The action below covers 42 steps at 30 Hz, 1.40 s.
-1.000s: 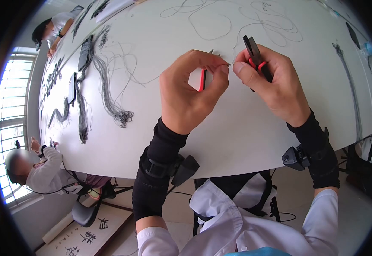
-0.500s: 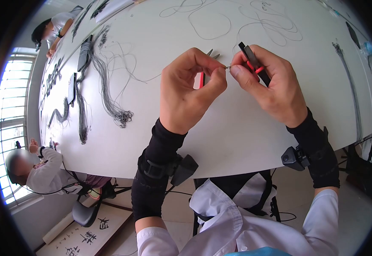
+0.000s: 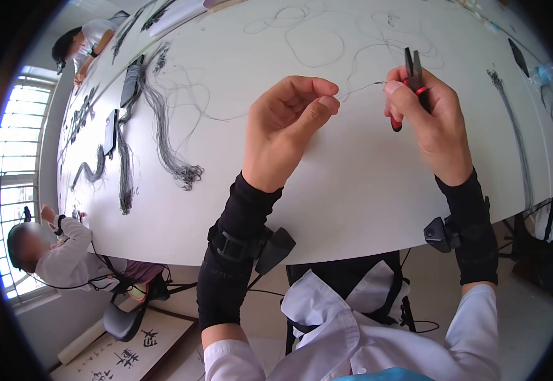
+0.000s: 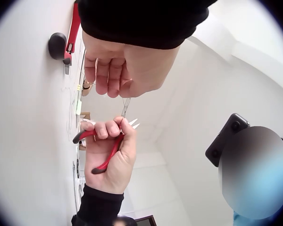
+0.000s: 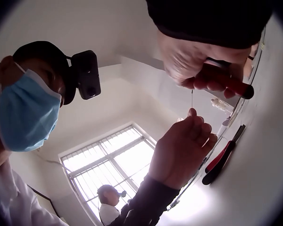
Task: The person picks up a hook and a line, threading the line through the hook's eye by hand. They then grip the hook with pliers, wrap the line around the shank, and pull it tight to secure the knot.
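Thumb and index finger of my left hand (image 3: 289, 130) pinch a thin wire (image 3: 362, 89), which spans the gap to my right hand (image 3: 430, 120). The right fingertips pinch its other end, while that palm also holds red-handled pliers (image 3: 414, 71), jaws pointing away from me and parted. In the left wrist view, the wire (image 4: 126, 107) looks like a few fine strands between the left hand (image 4: 127, 70) and right hand (image 4: 114, 157). A second red-and-black tool (image 5: 225, 156) lies on the table beside the left hand (image 5: 181, 150); the head view does not show it.
Loose wire loops (image 3: 317, 47) spread across the table (image 3: 352, 203) beyond the hands. Bundles of dark wire (image 3: 162, 133) lie to the left, and a long bundle (image 3: 511, 127) to the right. Two people (image 3: 54, 244) (image 3: 92, 41) sit at the left.
My right hand has moved right with the pliers, away from the left hand, and a longer stretch of wire shows between them. The pliers' jaws look more parted. The second tool has dropped from the head view.
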{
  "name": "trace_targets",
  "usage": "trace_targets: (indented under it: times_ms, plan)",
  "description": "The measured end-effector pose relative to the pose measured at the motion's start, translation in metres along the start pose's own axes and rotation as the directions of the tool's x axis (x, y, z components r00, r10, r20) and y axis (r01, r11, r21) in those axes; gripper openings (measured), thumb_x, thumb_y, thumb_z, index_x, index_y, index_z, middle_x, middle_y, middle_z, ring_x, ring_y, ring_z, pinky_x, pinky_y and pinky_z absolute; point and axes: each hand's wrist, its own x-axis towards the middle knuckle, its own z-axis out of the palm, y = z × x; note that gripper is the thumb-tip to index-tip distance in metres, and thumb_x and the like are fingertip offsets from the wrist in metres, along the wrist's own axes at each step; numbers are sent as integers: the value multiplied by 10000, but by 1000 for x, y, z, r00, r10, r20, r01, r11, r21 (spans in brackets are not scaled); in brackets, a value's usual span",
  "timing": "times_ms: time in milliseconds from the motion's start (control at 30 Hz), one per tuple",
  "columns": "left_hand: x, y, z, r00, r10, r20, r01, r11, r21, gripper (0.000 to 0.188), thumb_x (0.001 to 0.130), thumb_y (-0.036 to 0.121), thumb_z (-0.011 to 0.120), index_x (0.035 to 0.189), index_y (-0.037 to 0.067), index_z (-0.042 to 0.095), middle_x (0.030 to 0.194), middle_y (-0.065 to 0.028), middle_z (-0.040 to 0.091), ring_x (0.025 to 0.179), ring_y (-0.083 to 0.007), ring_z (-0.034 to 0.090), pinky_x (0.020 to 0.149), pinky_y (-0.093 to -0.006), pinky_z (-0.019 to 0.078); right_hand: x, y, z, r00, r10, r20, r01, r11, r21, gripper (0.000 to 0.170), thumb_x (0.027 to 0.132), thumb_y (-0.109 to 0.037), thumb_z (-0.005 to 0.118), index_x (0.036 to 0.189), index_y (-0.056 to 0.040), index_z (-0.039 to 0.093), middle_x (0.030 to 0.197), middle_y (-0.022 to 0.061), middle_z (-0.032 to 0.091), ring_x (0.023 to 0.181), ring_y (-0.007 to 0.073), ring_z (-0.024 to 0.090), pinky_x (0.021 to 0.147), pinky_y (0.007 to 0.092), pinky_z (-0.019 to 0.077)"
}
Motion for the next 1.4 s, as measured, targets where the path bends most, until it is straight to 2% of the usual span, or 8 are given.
trace_targets:
  times_ms: [533,667,800,900,1133,1267,1300,1400]
  plan:
    - [0,-4,-13,976,-32,214,98,946,-309,318,1093,294,447,961,41,587,805,-85,626,788,-197,631,817,-354,521,-139,-52,-203,898,-145,-415,135,989,-54,186,1045,-133,406,1131,17,474,844,36,414,838,164,437,953,351,399]
    - [0,-4,-6,986,-36,163,98,915,-392,369,1109,316,375,980,33,572,786,-87,618,768,-217,628,803,-369,532,-172,-117,-235,771,-451,-450,225,854,-470,338,1040,-253,507,811,-6,539,682,59,452,639,173,487,645,321,508]
    - [0,-2,-5,986,-47,161,115,890,-442,368,1109,308,355,1001,25,564,789,-83,620,772,-229,628,802,-376,533,-167,-180,-221,174,-247,-953,100,967,-232,301,1040,-228,506,820,-24,536,696,34,460,657,168,490,640,313,460]
    - [0,-3,-6,981,-25,190,117,863,-491,307,1097,272,410,1038,19,574,800,-86,626,786,-219,631,810,-366,528,-210,-177,-270,486,-651,-583,159,721,-674,283,1040,-243,510,859,-28,553,707,39,482,665,168,501,647,328,466]
    - [-4,-2,1,995,-42,91,75,911,-405,137,1029,143,581,1100,37,634,835,-45,638,819,-177,632,794,-321,508,-207,-211,-301,152,-753,-641,-103,633,-768,315,1006,-259,537,794,-28,560,692,60,520,619,188,528,559,335,452]
    - [-6,0,3,994,-92,56,105,941,-321,189,1061,223,547,1027,55,626,687,3,561,587,-111,520,676,-297,497,-211,-216,-339,428,-594,-681,-348,587,-731,163,960,-151,613,847,-33,606,741,59,589,656,180,573,629,357,523]
    - [-4,-3,-3,988,-20,155,70,945,-319,267,1080,283,504,947,70,598,628,23,504,505,-104,433,622,-311,482,-245,-198,-447,495,-491,-717,-484,530,-696,388,1033,-339,543,1166,13,634,902,46,561,821,143,558,825,291,467]
    - [-7,-2,1,987,-60,149,113,921,-372,304,1082,313,490,903,76,554,624,9,498,533,-112,452,615,-316,470,-164,-127,-406,759,-103,-643,-578,346,-739,494,960,-443,650,1187,-5,662,814,-10,587,718,91,556,615,246,442]
